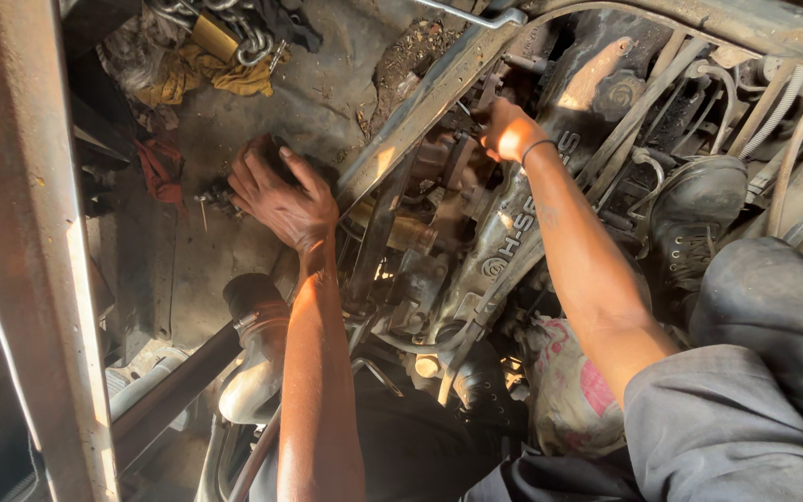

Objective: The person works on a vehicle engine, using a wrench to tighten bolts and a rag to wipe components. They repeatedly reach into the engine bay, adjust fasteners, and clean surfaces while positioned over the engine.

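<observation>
Bracing your left hand [281, 195] on the small dark greasy metal part [276, 153], fingers spread and curled over its top, keeps you steady. Your right hand [506, 128] reaches into the grimy grey engine block [513, 232], fingers closed around something just beyond their tips that cannot be made out. Feel each fitting before turning; the long steel bar [420, 112] runs between your hands.

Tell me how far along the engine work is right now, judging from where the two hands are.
Done: the engine is exposed, with hoses and brackets in plain sight. In hand: the left hand grips a dark greasy part beside the frame rail, and the right hand presses on a fitting at the engine's top. Left: the engine sits in place with its hoses attached; what the right hand's fingers hold is hidden.
</observation>
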Demonstrator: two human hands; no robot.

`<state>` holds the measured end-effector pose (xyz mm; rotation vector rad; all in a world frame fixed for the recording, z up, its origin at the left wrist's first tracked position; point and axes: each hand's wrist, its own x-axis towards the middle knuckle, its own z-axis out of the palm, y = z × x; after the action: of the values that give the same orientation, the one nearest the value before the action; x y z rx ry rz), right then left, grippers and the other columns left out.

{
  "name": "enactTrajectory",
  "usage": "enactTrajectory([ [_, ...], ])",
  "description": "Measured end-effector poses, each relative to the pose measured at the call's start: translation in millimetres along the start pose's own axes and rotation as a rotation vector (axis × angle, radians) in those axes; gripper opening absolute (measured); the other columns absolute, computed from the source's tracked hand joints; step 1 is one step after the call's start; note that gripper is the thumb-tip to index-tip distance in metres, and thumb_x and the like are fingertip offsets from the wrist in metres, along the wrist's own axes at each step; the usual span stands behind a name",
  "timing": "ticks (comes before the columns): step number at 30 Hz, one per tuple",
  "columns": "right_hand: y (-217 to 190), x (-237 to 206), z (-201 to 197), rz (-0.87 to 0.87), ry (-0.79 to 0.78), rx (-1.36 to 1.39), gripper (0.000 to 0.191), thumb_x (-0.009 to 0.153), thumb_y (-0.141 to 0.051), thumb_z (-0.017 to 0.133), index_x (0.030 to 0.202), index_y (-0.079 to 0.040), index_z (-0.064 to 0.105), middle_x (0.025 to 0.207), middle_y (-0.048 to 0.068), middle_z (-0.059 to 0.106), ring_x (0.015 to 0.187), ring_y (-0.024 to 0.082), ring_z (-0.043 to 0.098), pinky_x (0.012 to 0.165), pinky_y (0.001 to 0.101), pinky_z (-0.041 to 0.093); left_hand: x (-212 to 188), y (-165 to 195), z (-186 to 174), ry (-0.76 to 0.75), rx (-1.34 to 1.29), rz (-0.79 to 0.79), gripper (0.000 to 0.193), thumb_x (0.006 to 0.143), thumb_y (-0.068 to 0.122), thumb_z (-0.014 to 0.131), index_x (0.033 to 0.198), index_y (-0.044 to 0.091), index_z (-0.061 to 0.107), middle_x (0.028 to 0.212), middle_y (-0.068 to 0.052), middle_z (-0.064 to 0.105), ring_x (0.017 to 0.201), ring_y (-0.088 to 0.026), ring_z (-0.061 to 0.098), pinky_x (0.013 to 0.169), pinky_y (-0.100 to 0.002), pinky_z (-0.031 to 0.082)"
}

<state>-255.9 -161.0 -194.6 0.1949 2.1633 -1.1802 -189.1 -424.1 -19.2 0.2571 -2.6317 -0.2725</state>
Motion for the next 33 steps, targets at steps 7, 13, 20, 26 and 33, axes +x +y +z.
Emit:
enactTrajectory([
  [7,-19,5,10,0.17,0.015,0.759,0.025,0.097,-0.012,0.056,0.12,-0.001,0.06,0.082,0.006,0.062,0.05,0.017,0.059,0.036,0.0354,0.047,0,3,-1,0.021,0.008,0.008,0.033,0.105,0.032,0.05,0.122,0.006,0.063,0.125,-0.011,0.064,0.119,-0.034,0.057,0.101,-0.053,0.039],
  [13,-3,-2,19,0.177,0.082,0.806,0.031,0.099,-0.006,0.053,0.127,0.003,0.065,0.07,0.007,0.053,0.049,0.017,0.048,0.036,0.0343,0.038,2,2,1,0.004,0.038,-0.009,0.034,0.106,0.032,0.051,0.124,0.005,0.063,0.127,-0.013,0.062,0.12,-0.035,0.056,0.101,-0.052,0.039],
  [20,30,-8,7,0.131,-0.167,0.207,0.079,0.082,0.008,0.052,0.152,-0.028,0.046,0.072,0.007,0.071,0.053,0.019,0.064,0.051,0.0336,0.058,1,1,-2,-0.002,0.018,0.0,0.035,0.105,0.032,0.05,0.124,0.005,0.062,0.127,-0.013,0.061,0.12,-0.035,0.055,0.101,-0.053,0.039],
  [26,21,3,-4,-0.018,-0.12,-0.452,0.032,0.09,-0.012,0.077,0.111,0.011,0.07,0.076,0.018,0.068,0.067,0.018,0.062,0.059,0.0325,0.051,1,3,-1,0.0,0.009,-0.014,0.033,0.105,0.032,0.051,0.123,0.006,0.062,0.126,-0.012,0.062,0.12,-0.034,0.056,0.102,-0.053,0.039],
  [33,-9,11,2,0.175,-0.05,0.555,0.025,0.095,-0.006,0.054,0.115,0.007,0.06,0.07,0.008,0.057,0.05,0.017,0.057,0.039,0.0361,0.047,1,4,-3,-0.006,0.01,-0.014,0.033,0.104,0.031,0.052,0.123,0.006,0.062,0.126,-0.012,0.063,0.12,-0.035,0.056,0.102,-0.053,0.039],
])
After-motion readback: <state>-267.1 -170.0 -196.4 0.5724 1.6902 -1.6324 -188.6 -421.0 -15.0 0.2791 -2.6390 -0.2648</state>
